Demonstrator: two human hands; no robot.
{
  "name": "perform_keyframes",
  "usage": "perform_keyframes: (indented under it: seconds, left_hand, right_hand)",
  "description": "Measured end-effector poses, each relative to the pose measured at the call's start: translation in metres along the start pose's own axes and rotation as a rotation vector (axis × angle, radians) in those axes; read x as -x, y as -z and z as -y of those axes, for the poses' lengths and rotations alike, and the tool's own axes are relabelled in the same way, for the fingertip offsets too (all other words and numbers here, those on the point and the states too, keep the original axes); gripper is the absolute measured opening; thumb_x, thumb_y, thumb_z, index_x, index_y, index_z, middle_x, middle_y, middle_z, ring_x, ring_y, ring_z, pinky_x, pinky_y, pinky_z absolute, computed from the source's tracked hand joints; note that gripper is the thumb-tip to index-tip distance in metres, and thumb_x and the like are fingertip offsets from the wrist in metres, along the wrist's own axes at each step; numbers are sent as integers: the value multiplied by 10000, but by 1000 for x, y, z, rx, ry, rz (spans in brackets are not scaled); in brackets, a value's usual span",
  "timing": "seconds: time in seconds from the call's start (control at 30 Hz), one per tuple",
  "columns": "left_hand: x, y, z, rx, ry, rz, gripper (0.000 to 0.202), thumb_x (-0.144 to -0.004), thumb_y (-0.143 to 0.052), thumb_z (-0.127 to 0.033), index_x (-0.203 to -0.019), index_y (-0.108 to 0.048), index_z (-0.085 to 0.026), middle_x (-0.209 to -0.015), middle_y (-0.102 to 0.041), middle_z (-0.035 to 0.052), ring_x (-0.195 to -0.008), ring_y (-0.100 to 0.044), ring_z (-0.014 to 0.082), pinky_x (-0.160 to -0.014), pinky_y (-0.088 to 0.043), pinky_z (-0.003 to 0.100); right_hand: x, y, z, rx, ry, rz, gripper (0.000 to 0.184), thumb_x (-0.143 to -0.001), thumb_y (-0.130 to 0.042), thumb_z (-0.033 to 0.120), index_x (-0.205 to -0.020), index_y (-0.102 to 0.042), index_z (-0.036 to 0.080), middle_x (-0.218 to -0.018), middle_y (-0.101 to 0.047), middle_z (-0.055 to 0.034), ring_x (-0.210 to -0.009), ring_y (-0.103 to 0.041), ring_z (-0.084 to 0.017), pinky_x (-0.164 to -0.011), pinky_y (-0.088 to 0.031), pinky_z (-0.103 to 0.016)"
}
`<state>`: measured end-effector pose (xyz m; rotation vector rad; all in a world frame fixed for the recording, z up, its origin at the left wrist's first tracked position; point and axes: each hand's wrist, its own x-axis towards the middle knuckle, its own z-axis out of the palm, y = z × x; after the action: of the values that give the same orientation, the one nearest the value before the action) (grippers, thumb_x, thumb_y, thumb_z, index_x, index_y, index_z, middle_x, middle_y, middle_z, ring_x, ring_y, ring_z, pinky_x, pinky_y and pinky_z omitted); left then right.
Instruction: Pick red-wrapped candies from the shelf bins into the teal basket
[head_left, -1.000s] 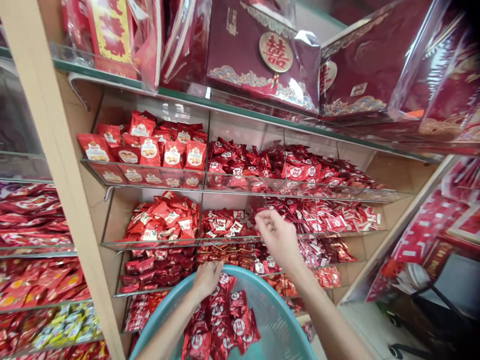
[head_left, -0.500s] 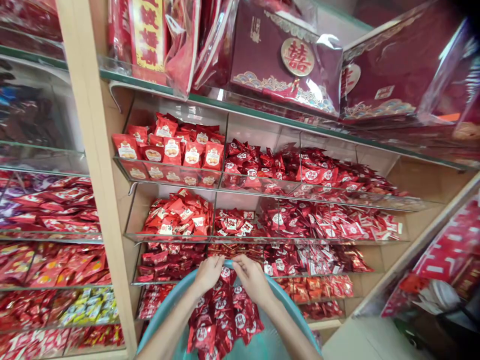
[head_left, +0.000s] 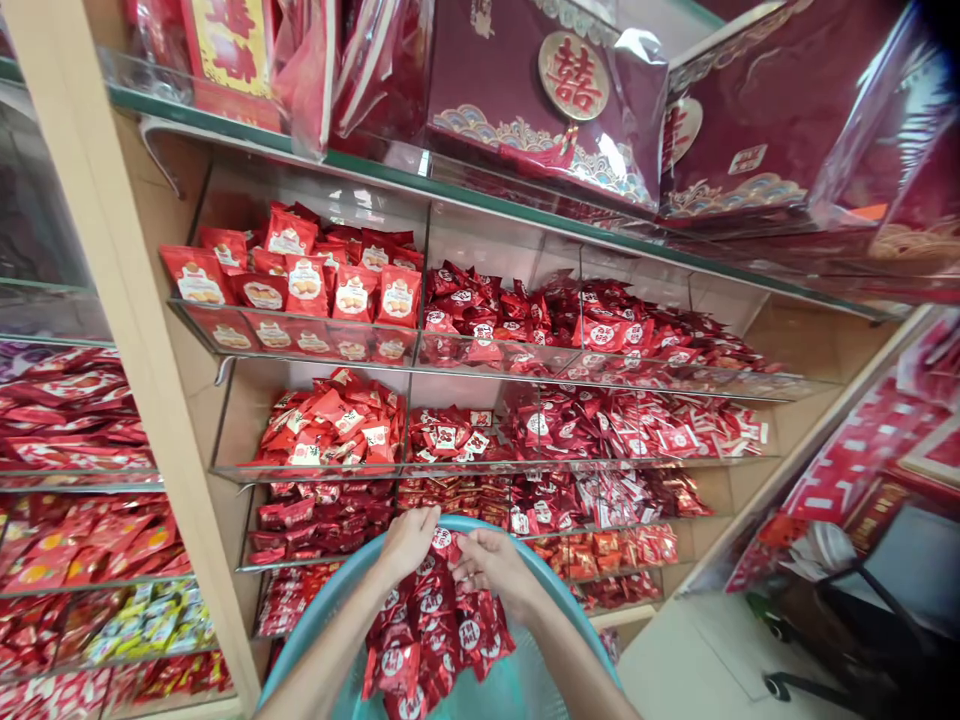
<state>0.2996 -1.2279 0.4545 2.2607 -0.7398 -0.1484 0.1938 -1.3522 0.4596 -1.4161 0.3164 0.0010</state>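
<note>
1. Blue basket [head_left: 574, 615] is gripped at the rim by the left hand [head_left: 409, 545]; right hand [head_left: 495, 570] is half-curled against the red packets [head_left: 469, 633] inside; whether one is pinched cannot be told.
2. Glass shelves [head_left: 352, 471] are filled behind; pale floor [head_left: 675, 650] is seen, right.
3. 囍 is read on a maroon bag [head_left: 491, 85]; packet print too small.
4. Basket's near side is cut off; left fingertips hidden.

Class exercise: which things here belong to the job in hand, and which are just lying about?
In use:
blue basin
red packets inside it
left hand, at its far rim
right hand, at the packets

Apparently just about:
yellow packets, lower left
maroon box, top shelf
</note>
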Motion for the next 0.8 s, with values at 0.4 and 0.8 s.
perform_keyframes:
  seconds: [0.4,0.8]
  left_hand:
    - [-8,-10,-9,-11,-16,29,499,-886,-224,-479,-646,-557,-194,-694,-642,37,-675,-563,165,-609,-332,241]
    - [-9,4,-16,112,124,-14,613,-817,-185,-649,-519,-494,-212,-555,-597,8,-634,-577,185,-657,-369,277]
  right_hand:
    - [-10,16,-16,-38,106,-147,448,-585,-694,566,-680,-513,167,-502,-548,42,-463,-521,-96,-463,-375,-214]
    - [61,135,128,504,407,-324,334,-749,-585,505,-827,-567,180,-474,-457,75,-418,-371,-65,-428,-260,-202]
